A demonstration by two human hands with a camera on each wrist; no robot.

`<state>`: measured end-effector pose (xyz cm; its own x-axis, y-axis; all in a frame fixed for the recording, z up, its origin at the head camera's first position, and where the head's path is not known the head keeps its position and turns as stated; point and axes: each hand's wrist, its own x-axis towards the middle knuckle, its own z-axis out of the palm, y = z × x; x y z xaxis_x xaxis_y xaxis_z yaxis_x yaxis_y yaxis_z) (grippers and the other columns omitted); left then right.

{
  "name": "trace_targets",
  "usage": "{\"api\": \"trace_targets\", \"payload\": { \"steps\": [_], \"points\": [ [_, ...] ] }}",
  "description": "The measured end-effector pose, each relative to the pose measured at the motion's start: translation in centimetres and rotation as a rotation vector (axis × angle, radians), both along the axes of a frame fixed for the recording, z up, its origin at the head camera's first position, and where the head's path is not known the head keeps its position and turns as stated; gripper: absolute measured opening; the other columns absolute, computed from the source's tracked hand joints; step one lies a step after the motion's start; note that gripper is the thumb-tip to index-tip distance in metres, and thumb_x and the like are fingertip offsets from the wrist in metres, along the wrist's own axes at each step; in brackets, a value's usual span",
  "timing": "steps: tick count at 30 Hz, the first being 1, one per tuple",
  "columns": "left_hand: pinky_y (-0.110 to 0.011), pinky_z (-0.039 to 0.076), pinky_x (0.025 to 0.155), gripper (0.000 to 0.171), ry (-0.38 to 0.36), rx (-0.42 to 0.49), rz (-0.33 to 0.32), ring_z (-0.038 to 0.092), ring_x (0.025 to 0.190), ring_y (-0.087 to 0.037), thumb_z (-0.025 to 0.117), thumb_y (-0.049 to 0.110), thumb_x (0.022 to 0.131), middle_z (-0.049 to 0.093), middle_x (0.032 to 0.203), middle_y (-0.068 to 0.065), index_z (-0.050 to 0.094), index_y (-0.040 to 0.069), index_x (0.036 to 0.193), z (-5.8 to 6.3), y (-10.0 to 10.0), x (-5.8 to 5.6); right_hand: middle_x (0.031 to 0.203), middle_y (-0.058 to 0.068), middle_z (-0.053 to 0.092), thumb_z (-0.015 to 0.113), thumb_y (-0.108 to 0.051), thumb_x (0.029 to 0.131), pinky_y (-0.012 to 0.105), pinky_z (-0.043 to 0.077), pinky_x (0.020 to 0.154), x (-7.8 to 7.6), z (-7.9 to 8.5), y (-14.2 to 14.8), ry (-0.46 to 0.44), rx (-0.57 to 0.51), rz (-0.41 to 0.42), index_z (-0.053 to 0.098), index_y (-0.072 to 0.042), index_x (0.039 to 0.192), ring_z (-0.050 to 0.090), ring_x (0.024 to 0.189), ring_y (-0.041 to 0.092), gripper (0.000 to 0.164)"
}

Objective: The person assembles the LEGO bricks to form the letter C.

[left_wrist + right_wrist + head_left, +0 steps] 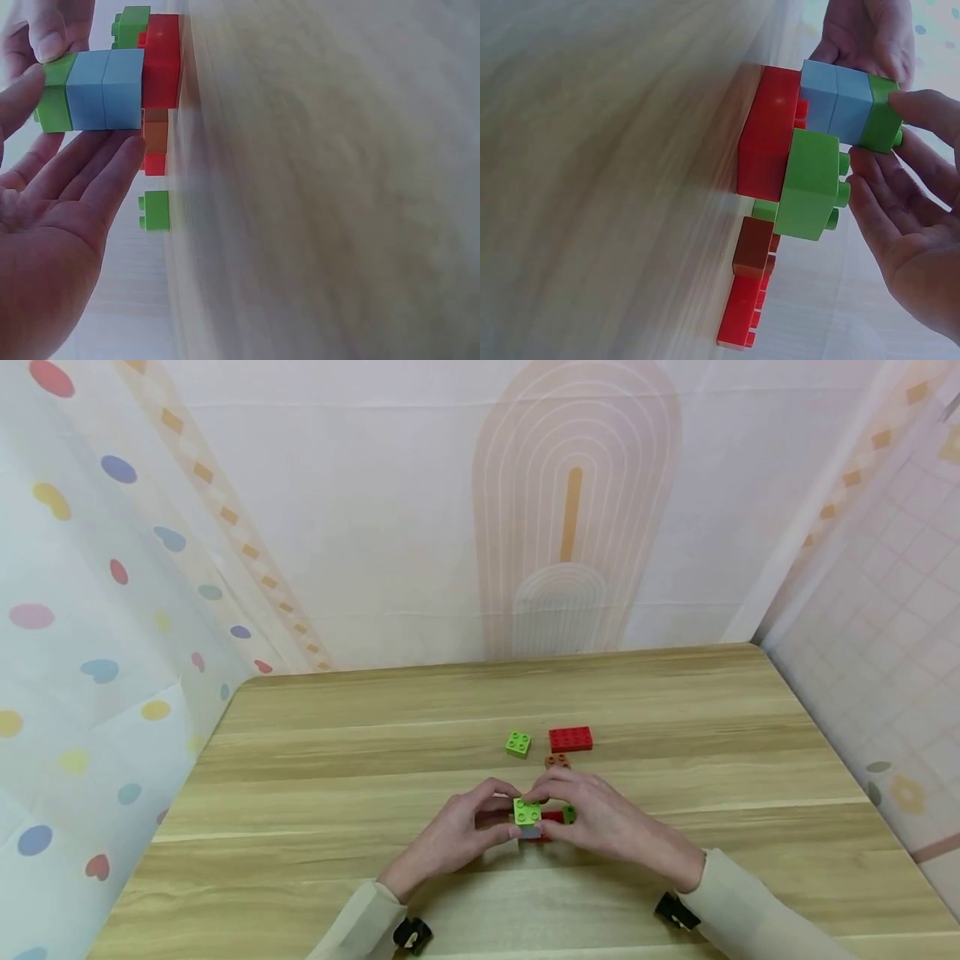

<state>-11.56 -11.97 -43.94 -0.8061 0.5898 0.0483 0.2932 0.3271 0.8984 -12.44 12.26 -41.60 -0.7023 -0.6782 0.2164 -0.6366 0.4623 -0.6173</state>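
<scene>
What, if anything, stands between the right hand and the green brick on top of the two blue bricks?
Nothing visible: the right hand touches the green brick directly. That brick also appears flush on the blue bricks, with nothing showing between them.

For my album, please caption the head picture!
Left hand and right hand hold a green-topped block stack; a red brick lies beyond.

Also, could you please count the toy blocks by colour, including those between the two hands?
Green blocks: 3
Light blue blocks: 2
Red blocks: 2
Brown block: 1
Total: 8
</scene>
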Motion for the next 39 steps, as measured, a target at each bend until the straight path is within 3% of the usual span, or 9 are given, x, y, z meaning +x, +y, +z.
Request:
{"api": "trace_targets", "payload": {
  "steps": [4, 8, 11, 19, 28, 34, 39],
  "points": [
    [-0.027, 0.05, 0.091, 0.026, 0.045, 0.025, -0.015, 0.062, 0.109, -0.012, 0.063, 0.024, 0.095, 0.067, 0.119, -0.005, 0.054, 0.02, 0.119, -0.1, 0.1, 0.0, 0.112, -0.014, 0.059, 0.073, -0.024, 0.088, 0.031, 0.05, 0.085, 0.1, 0.0, 0.1, -0.003, -0.009, 0.002, 0.069, -0.019, 0.115, 0.057, 0.099, 0.006, 0.027],
    [-0.026, 0.051, 0.089, 0.018, 0.122, -0.002, -0.018, 0.064, 0.105, -0.011, 0.062, 0.024, 0.096, 0.068, 0.116, -0.002, 0.056, 0.019, 0.112, 0.0, 0.2, 0.0, 0.112, -0.013, 0.059, 0.074, -0.024, 0.088, 0.031, 0.05, 0.085, 0.1, 0.1, 0.1, 0.011, -0.015, 0.003, 0.069, -0.018, 0.115, 0.057, 0.1, 0.006, 0.028],
    [-0.025, 0.052, 0.087, 0.014, 0.138, -0.03, -0.015, 0.064, 0.103, -0.01, 0.062, 0.025, 0.096, 0.068, 0.114, -0.001, 0.056, 0.019, 0.108, 0.3, 0.3, 0.0, 0.112, -0.013, 0.06, 0.074, -0.024, 0.088, 0.031, 0.05, 0.085, 0.2, 0.1, 0.1, 0.012, -0.021, 0.002, 0.069, -0.018, 0.115, 0.057, 0.1, 0.005, 0.028],
    [-0.025, 0.051, 0.088, 0.011, 0.133, -0.074, -0.011, 0.064, 0.103, -0.009, 0.062, 0.025, 0.097, 0.068, 0.114, -0.001, 0.055, 0.02, 0.105, 0.7, 0.4, -0.1, 0.111, -0.014, 0.06, 0.073, -0.023, 0.088, 0.031, 0.05, 0.083, 0.2, -0.1, 0.2, -0.036, -0.038, -0.011, 0.069, -0.02, 0.117, 0.058, 0.098, 0.007, 0.029],
    [-0.027, 0.05, 0.091, 0.019, 0.091, -0.038, -0.024, 0.063, 0.106, -0.015, 0.062, 0.021, 0.097, 0.066, 0.117, -0.005, 0.055, 0.015, 0.113, 0.5, 0.2, -0.2, 0.113, -0.014, 0.062, 0.074, -0.024, 0.088, 0.029, 0.05, 0.08, 0.2, -0.2, 0.1, -0.063, -0.032, -0.032, 0.069, -0.022, 0.121, 0.059, 0.099, 0.006, 0.033],
    [-0.027, 0.049, 0.093, 0.023, 0.023, -0.025, -0.015, 0.062, 0.11, -0.016, 0.062, 0.02, 0.096, 0.064, 0.119, -0.003, 0.055, 0.014, 0.117, 0.8, 0.2, -0.1, 0.121, -0.006, 0.063, 0.071, -0.031, 0.089, 0.033, 0.052, 0.087, -0.1, -0.4, 0.4, -0.109, -0.034, -0.039, 0.063, -0.015, 0.128, 0.061, 0.105, 0.008, 0.043],
    [-0.029, 0.05, 0.093, 0.024, 0.012, -0.021, 0.007, 0.063, 0.108, -0.015, 0.064, 0.021, 0.095, 0.064, 0.116, -0.001, 0.056, 0.013, 0.117, 0.7, 0.3, -0.2, 0.126, -0.003, 0.062, 0.067, -0.039, 0.091, 0.04, 0.049, 0.094, -0.4, -0.2, 1.2, -0.13, -0.027, -0.068, 0.059, -0.014, 0.132, 0.058, 0.112, 0.013, 0.048]
  ]
}}
